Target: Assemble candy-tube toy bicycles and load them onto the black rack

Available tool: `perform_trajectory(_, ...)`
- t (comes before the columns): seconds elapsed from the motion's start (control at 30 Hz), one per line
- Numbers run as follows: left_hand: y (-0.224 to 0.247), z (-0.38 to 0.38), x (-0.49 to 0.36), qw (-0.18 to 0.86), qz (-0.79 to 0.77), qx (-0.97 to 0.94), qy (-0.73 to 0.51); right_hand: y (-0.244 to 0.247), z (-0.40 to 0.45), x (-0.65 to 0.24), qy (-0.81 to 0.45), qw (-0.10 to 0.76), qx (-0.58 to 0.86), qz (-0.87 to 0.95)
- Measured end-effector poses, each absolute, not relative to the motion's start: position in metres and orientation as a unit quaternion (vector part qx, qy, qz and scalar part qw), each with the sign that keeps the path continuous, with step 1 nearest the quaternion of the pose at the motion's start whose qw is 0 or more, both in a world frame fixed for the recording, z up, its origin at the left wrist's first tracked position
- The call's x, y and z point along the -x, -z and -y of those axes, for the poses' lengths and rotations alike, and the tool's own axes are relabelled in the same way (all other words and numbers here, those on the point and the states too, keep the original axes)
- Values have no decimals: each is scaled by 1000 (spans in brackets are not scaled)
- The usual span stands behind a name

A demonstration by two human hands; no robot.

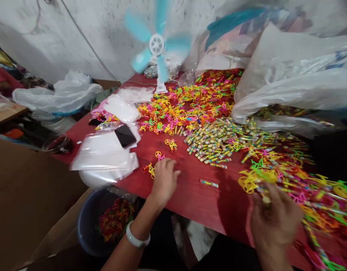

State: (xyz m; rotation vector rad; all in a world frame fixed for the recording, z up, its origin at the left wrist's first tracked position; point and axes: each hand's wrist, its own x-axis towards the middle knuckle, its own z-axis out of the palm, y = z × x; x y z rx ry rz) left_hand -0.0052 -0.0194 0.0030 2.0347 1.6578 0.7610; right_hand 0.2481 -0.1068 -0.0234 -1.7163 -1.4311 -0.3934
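My left hand [165,178] reaches palm down over the red table, fingers bent and thumb apart. Its fingertips are beside a small pink and yellow plastic toy piece with a ring-like wheel [159,155]. Close to its left lie orange and yellow pieces [150,170]. On the right, my right hand [276,218] is blurred by motion, with its fingers closed around a small printed tube [265,197]. Yellow wheel-shaped pieces [251,181] show just beyond those fingers; whether they are held too, I cannot tell. A single printed tube [209,183] lies between my hands.
Loose printed tubes [213,141] and colourful plastic pieces [173,111] form heaps on the table [187,199]. Clear bags [102,154] bear a phone [125,136]. Behind stands a spinning fan [156,44]. Large sacks [297,71] lean at right; a bucket [84,226] sits below.
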Motion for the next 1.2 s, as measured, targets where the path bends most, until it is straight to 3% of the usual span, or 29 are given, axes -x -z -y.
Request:
perform_trajectory(0.1,9,1,33,135,-644,-714,-238,21,99,-271,210,394,690,570)
perform_trajectory(0.27,25,-8,45,171,-612,-724,-268,44,86,-217,73,381,634,668)
perform_trajectory(0.43,14,-15,51,163,-604,-695,-353,52,74,-159,17,349,637,687)
perform_trajectory(0.5,6,-19,57,223,-593,-634,-443,49,70,-151,-11,364,627,689)
perform_trajectory(0.57,-1,-20,62,353,-566,-541,-512,46,66,-147,-49,387,613,687)
perform_trajectory(0.67,-7,-17,63,525,-520,-415,-531,40,57,-133,-129,426,576,686)
perform_trajectory(0.83,-6,-2,45,626,-486,-324,-516,36,41,-96,-284,460,528,655)
perform_trajectory(1.0,0,7,33,632,-492,-287,-526,36,48,-87,-440,451,545,553)
perform_trajectory(1.2,-7,7,45,579,-545,-302,-526,33,60,-107,-440,471,567,514)
